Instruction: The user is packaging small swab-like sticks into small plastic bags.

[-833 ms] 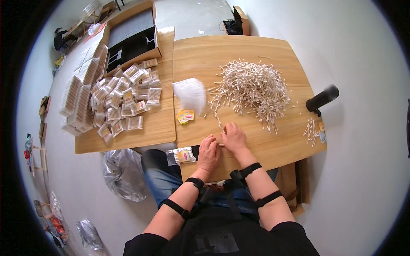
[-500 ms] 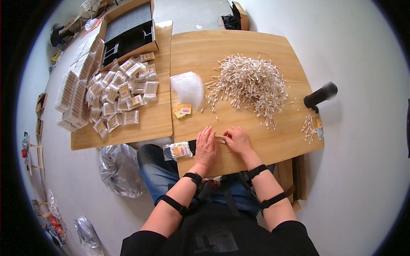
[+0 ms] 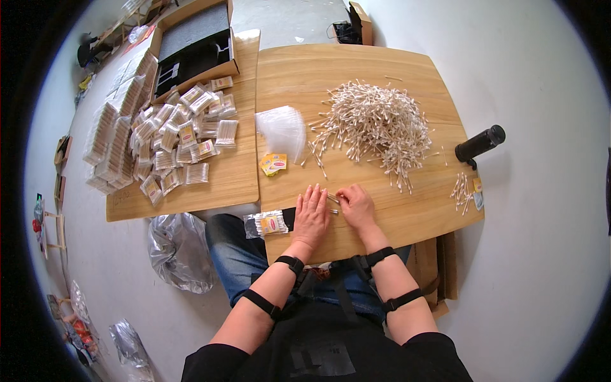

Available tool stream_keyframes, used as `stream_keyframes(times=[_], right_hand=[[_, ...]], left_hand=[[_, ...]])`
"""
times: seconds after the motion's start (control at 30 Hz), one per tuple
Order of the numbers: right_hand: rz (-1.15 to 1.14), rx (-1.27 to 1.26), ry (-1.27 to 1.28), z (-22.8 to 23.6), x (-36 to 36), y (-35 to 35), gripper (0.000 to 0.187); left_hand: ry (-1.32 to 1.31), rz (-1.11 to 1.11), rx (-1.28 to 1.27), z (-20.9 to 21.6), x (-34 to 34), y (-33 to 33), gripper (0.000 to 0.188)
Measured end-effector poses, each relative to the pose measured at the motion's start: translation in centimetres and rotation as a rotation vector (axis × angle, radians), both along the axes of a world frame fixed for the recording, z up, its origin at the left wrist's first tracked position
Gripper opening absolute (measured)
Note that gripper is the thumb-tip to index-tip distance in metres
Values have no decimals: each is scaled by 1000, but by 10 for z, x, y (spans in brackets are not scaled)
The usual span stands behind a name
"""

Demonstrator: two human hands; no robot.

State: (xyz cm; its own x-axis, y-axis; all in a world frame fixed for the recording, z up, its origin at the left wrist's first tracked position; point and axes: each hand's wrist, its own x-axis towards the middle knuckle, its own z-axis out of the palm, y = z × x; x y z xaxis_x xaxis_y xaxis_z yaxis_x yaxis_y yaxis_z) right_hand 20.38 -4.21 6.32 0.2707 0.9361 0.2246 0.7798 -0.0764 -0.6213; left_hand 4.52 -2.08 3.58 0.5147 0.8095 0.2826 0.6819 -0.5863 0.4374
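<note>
My left hand [image 3: 311,218] lies flat near the table's front edge, fingers stretched out, palm down. Cotton swabs [image 3: 333,211] stick out from beneath its right side; the rest of them is hidden under the palm. My right hand [image 3: 356,207] is just beside it, thumb and fingers pinched at the end of a swab. Left of my left hand, a clear bag filled with cotton swabs and a yellow card [image 3: 270,224] rests by a black strip [image 3: 289,218] at the table edge.
A big loose heap of cotton swabs [image 3: 382,124] covers the far middle. Clear empty bags [image 3: 282,130] and yellow cards [image 3: 273,163] lie left of it. Many packed bags [image 3: 181,137] pile on the left table. A black cylinder [image 3: 478,144] juts out at the right edge, near a few swabs [image 3: 461,191].
My left hand's fingers have spread slightly and lie flatter. My right hand has shifted a little, still pinched by the swab ends. The other things stay as they were.
</note>
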Motion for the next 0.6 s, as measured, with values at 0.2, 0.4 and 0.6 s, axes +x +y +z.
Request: stream_keyframes(times=[0.2, 0.4, 0.6], right_hand=[[73, -42, 111, 2, -13, -3, 8], [93, -16, 94, -7, -1, -21, 6], [105, -20, 97, -6, -4, -17, 4]], left_hand=[[-43, 4, 142, -4, -10, 5, 46], [-297, -97, 8, -15, -1, -10, 44], [-252, -66, 3, -10, -2, -13, 43]])
